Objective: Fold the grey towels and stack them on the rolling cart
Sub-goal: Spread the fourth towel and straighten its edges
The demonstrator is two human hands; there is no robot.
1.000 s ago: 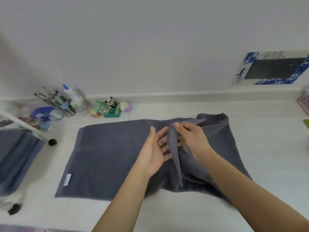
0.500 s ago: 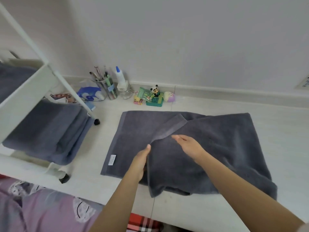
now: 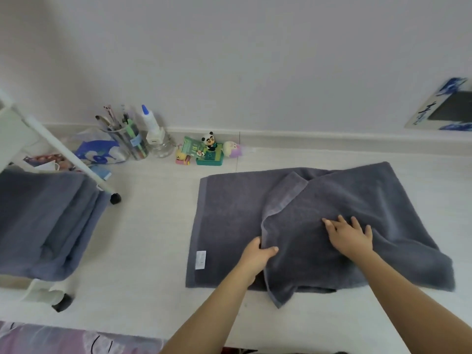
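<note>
- Left hand [image 3: 256, 256] fingers curl round the hemmed edge of the grey towel [image 3: 229, 226], pinching the turned-over flap; right hand [image 3: 350, 237] lies flat with fingers spread, pressing the upper layer
- The step looks like the first fold, half made; next the flap's crooked edge wants drawing leftward to square with the left hem
- The towel lies on the pale floor [image 3: 153, 226], long axis running left to right; the rolling cart [image 3: 51, 146], bearing folded towels [image 3: 43, 221], stands well apart at left

head | worn on head | faces forward-down | close over floor [image 3: 153, 251] by wall [image 3: 229, 60]
</note>
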